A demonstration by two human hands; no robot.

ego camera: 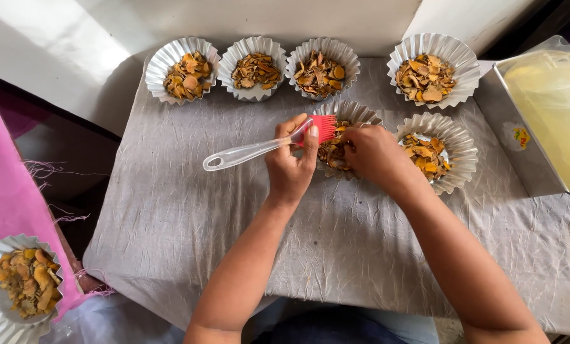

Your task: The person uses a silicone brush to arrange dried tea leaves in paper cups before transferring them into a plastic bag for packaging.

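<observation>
Both hands meet over one foil cup (355, 113), brush (259, 148) in left hand (291, 162).

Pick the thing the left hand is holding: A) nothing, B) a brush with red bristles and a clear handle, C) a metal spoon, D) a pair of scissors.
B: the left hand grips a brush whose red bristles sit over the fluted foil cup that the right hand touches.
</observation>
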